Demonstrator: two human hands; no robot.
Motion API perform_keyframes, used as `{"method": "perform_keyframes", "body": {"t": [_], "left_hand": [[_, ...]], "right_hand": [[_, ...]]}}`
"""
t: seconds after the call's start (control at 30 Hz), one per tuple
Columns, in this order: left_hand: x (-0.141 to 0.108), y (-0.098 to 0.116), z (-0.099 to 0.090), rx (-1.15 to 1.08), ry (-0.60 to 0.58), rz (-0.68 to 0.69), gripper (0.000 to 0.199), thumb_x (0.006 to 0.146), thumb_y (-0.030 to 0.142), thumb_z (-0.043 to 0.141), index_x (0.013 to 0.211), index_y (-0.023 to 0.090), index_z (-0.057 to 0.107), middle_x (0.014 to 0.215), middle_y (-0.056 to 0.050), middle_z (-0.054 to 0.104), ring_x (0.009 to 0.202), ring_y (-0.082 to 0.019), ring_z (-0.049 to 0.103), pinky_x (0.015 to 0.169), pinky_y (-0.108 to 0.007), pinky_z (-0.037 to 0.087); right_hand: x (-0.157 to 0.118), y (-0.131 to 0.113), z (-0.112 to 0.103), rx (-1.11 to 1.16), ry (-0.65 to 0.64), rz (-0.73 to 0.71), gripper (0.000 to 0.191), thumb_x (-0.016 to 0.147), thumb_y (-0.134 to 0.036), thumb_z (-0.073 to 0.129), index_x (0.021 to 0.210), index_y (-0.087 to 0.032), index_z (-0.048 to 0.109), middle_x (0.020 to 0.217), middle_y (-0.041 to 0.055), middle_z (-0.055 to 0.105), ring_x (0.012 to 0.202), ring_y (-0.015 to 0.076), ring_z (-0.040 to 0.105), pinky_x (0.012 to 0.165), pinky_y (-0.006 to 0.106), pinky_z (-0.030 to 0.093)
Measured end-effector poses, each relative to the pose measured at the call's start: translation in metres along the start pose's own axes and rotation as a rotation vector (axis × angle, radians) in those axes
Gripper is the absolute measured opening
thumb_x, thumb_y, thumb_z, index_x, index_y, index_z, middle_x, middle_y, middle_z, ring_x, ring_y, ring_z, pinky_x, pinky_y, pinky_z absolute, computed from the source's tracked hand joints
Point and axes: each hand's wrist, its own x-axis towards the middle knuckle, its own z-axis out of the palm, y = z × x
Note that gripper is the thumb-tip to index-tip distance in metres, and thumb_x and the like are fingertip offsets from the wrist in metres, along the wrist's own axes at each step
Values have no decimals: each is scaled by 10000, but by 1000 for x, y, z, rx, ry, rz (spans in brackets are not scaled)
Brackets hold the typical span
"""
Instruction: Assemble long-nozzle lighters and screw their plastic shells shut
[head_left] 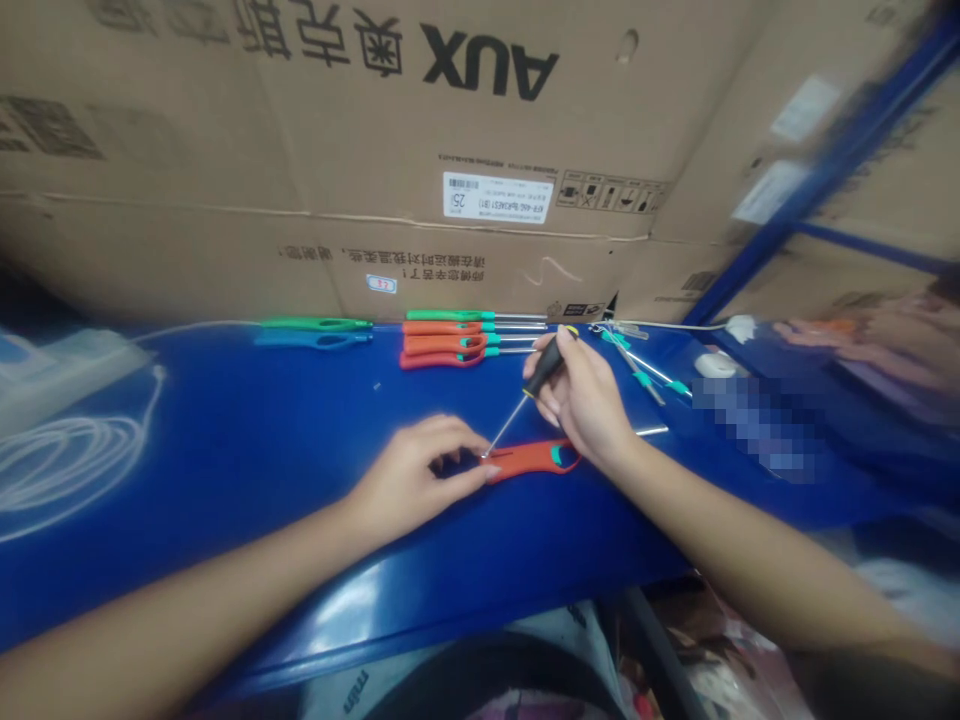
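An orange long-nosed lighter (525,460) lies flat on the blue table, with a teal trigger and a metal tube pointing right. My left hand (424,465) pinches its handle end between thumb and fingers. In my right hand (589,395) is a screwdriver (544,368) with a black and yellow handle, slanting down to the left. Its tip meets the handle end of the lighter, close to my left fingertips. Part of the lighter's tube is hidden behind my right hand.
Several orange lighters and a green one (442,315) lie along the back, beside green and blue lighters (315,338). Loose metal tubes with teal parts (637,370) are at right. A coiled white cable (82,460) is at left. Cardboard boxes (337,150) stand behind; another person's hand (847,340) is far right.
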Motion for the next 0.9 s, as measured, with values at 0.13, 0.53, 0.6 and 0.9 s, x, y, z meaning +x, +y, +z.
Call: {"method": "perform_keyframes", "body": {"t": [0.13,0.53,0.6,0.9], "left_hand": [[1,-2,-1,10,-15,15,110,908,290,706,918,202,772,882,-30,741,788,-140,664,733,-246,527],[0,-2,0,2,0,16,141,933,283,674,926,200,787,850,-41,746,758,-147,663,683,-247,517],[0,-3,1,-7,6,11,133,926,276,682,917,194,786,845,-42,747,764,-149,662,690,-251,516],[0,-6,3,-20,13,-3,98,895,269,727,879,189,781,839,-33,763,783,-153,655,719,-265,499]], "right_hand": [[0,3,0,29,-14,11,377,850,-569,677,891,-210,568,703,-28,655,346,36,376,289,191,286],[-1,2,-1,16,-2,-3,382,867,-584,654,902,-213,570,715,-24,661,349,35,387,290,191,301],[-1,2,-2,29,2,3,370,863,-566,668,894,-210,573,709,-21,662,351,38,388,292,191,310],[-4,3,-2,20,-31,-14,324,894,-523,649,917,-205,591,724,-16,672,354,53,419,301,202,383]]}}
